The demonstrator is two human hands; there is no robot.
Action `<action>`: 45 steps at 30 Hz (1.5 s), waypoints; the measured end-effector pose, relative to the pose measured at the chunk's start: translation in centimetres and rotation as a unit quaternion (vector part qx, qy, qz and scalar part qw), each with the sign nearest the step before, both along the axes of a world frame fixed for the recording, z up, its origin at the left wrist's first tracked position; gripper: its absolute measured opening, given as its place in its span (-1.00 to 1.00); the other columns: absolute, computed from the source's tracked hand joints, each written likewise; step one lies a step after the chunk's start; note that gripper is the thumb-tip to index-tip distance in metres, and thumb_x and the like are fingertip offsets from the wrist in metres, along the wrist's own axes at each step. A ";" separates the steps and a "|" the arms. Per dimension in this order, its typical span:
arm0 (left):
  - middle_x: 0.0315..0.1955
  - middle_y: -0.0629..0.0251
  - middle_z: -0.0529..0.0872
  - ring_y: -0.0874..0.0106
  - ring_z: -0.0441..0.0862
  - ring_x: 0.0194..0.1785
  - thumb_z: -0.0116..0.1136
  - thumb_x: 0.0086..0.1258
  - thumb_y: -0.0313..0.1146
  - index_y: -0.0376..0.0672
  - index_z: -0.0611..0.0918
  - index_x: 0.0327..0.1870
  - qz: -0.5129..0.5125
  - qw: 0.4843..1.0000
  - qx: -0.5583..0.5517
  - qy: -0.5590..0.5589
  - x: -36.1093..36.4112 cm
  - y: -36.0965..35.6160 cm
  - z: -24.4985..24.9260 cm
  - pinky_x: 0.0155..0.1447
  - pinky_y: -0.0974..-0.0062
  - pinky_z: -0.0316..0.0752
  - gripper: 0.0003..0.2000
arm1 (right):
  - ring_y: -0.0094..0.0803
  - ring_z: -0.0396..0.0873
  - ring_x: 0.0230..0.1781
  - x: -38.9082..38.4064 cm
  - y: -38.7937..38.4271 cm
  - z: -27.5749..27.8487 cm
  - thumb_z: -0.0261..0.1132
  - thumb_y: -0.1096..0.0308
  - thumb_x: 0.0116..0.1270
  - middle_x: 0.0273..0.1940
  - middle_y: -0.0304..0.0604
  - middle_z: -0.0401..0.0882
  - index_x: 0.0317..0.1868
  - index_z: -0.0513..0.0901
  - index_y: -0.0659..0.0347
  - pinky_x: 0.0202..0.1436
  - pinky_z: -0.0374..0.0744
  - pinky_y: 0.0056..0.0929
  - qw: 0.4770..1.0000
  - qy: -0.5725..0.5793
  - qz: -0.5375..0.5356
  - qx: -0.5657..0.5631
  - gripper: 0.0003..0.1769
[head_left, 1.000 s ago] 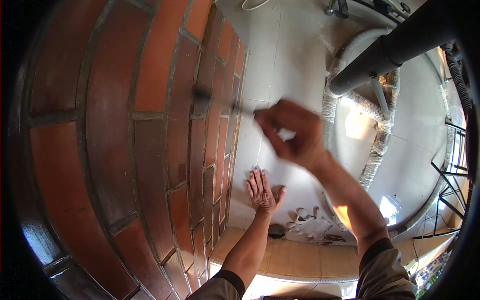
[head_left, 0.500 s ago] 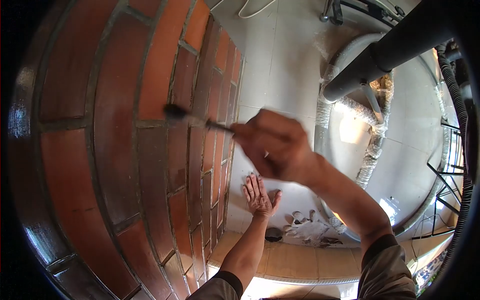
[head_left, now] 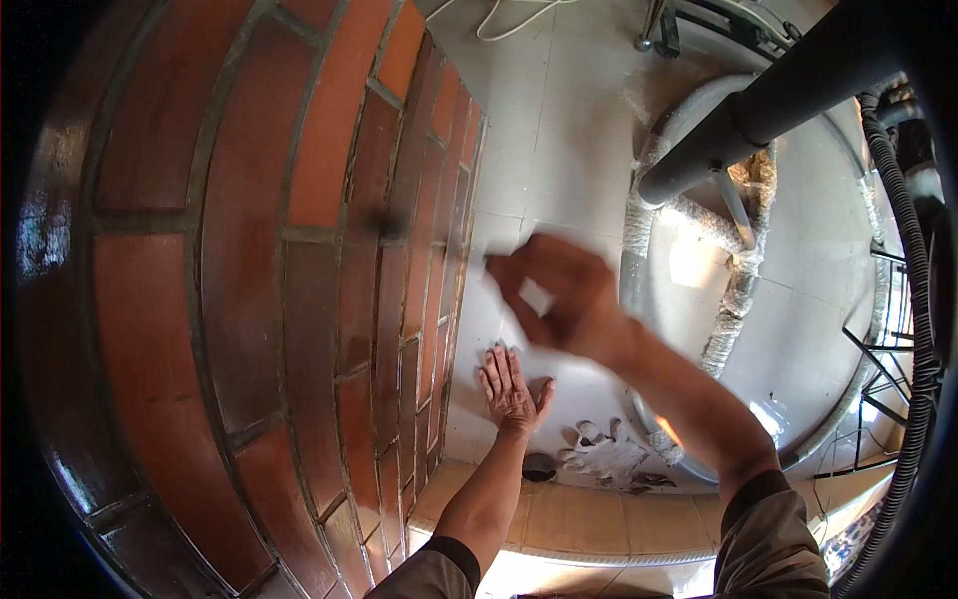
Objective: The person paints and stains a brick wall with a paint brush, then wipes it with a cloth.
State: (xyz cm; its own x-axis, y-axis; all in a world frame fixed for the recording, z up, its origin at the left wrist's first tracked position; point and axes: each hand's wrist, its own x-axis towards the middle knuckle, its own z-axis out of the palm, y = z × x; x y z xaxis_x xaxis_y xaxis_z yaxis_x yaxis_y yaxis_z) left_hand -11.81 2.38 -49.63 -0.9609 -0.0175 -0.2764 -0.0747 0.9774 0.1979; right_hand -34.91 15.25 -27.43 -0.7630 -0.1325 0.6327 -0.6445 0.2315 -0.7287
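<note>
My right hand (head_left: 564, 295) is raised beside the brick wall (head_left: 239, 230), its fingers pinched round the thin handle of a small brush. The dark brush head (head_left: 384, 222) is blurred by motion and lies over the bricks; whether it touches them I cannot tell. Lower down, my left hand (head_left: 514, 391) lies flat on the pale tiled surface (head_left: 509, 130), fingers spread and holding nothing. Grey mortar lines run between the red and brown bricks.
White gloves (head_left: 604, 449) and a small dark round object (head_left: 540, 466) lie near the tan ledge (head_left: 589, 519). On the right are a thick black pipe (head_left: 743, 125), a wrapped round frame (head_left: 639, 240) and a ribbed hose (head_left: 923, 299). A pale cable (head_left: 489, 32) is at the top.
My right hand and the brush have shifted slightly right, and the brush is more blurred. My left hand stays flat on the surface. The whole view has shifted a little.
</note>
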 end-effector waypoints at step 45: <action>0.59 -0.06 -0.27 0.02 -0.37 0.64 -0.08 0.33 0.32 -0.31 -0.09 0.57 0.004 0.999 0.006 -0.032 0.2 0.0 0.5 0.60 -0.05 -0.47 0.01 | -0.20 0.52 -0.55 -5.2 -1.1 4.7 0.36 0.51 0.21 -0.56 -0.08 0.45 -0.30 0.70 0.31 -0.48 0.49 -0.29 0.998 0.053 0.001 -0.021 -0.94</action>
State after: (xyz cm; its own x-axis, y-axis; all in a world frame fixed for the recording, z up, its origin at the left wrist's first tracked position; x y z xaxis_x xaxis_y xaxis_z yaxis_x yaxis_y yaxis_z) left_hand -11.63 2.38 -49.18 -0.9412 -0.0214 -0.3373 -0.0951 0.9744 0.2036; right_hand -40.11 14.19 -22.72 -0.6911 -0.1069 0.7148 -0.7191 0.2008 -0.6653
